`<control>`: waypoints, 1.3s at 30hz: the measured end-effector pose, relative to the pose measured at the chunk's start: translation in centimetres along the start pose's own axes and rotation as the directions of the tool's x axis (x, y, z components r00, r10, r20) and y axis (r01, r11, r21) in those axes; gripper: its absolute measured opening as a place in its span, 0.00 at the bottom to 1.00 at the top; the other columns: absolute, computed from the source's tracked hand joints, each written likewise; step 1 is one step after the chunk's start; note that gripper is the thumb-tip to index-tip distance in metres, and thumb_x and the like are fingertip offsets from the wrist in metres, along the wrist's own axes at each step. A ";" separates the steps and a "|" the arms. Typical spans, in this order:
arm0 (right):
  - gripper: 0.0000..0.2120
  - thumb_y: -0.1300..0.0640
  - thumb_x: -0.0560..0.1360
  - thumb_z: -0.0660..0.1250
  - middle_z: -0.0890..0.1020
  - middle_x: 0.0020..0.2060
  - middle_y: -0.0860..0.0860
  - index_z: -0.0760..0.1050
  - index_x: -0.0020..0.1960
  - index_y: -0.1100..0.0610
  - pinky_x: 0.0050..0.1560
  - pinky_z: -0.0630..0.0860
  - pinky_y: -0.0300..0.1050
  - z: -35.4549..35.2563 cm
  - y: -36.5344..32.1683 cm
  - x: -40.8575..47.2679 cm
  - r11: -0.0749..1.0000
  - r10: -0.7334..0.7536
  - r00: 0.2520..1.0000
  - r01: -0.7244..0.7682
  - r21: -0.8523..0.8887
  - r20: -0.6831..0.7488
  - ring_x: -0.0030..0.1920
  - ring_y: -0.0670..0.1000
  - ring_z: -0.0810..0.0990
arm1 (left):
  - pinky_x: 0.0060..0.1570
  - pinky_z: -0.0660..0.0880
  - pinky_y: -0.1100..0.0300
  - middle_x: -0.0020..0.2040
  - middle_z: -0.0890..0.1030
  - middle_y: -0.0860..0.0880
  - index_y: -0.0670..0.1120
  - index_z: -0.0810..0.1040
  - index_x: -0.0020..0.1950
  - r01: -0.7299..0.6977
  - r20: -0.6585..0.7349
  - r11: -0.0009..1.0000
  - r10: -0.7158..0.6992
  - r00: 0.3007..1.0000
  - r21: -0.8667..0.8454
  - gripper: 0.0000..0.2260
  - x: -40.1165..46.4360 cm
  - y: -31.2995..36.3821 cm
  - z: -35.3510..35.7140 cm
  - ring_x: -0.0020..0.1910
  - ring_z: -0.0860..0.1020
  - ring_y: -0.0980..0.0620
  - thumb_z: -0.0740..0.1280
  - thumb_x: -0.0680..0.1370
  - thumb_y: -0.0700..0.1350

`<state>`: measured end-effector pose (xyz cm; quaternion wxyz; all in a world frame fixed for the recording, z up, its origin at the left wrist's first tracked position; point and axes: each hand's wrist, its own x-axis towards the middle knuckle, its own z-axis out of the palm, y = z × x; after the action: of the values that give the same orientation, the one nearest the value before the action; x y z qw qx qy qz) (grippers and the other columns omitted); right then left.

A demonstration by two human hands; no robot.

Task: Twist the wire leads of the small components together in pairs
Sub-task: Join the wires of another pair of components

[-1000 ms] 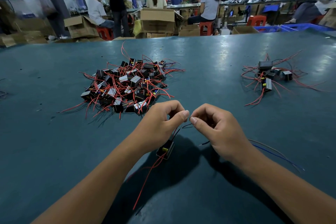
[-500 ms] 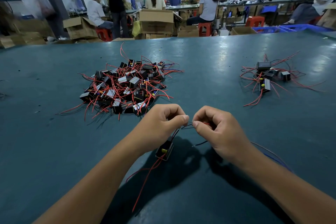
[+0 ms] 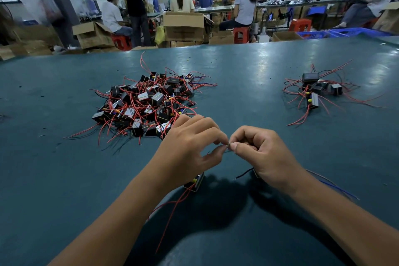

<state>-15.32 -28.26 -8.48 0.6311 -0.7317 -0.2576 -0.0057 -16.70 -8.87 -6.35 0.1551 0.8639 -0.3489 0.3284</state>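
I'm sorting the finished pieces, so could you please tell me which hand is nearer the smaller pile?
Right. The right hand lies nearer the smaller pile, which is beyond it to the right; the left hand sits farther left.

A small black component (image 3: 195, 182) is lying under the left wrist, red leads (image 3: 170, 205) trailing toward the viewer; its thin dark wire ends (image 3: 223, 148) are sitting pinched between both hands' fingertips.

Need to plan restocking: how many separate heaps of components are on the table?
2. A big heap lies far left of the hands; a small heap lies far right. One more component sits alone under the left hand; others may be hidden.
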 end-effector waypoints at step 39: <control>0.10 0.68 0.73 0.69 0.68 0.27 0.52 0.77 0.35 0.58 0.26 0.55 0.34 -0.2 -1.2 -0.1 0.994 0.087 0.996 -0.088 0.058 0.019 0.25 0.42 0.59 | 0.36 0.72 0.50 0.37 0.79 0.48 0.45 0.83 0.41 -0.148 0.073 0.966 0.136 0.988 0.211 0.07 0.9 2.2 -1.4 0.35 0.76 0.44 0.68 0.77 0.43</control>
<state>-15.81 -28.43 -7.35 0.6498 -0.7234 -0.2305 0.0353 -18.38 -10.15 -4.65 0.0265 0.8576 -0.3766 0.3493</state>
